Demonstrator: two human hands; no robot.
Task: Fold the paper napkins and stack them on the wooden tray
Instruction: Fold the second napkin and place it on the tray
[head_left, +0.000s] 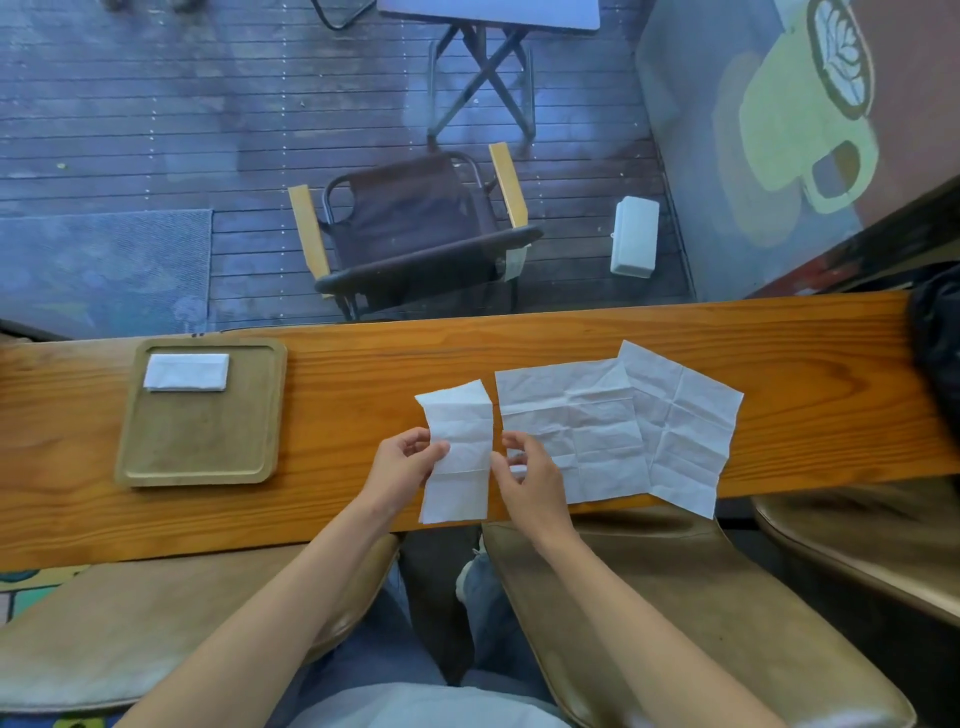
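Over wooden counter (363, 374), left hand (400, 462) and right hand (527, 475) pinch half-folded napkin (460, 452) between them.

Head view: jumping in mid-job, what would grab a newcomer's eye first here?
First, the two hands at centre, left hand and right hand, pinching a half-folded napkin above the wooden counter. Just right of them lie two unfolded napkins, flat and overlapping. Far left sits the wooden tray with a folded napkin in its far corner.
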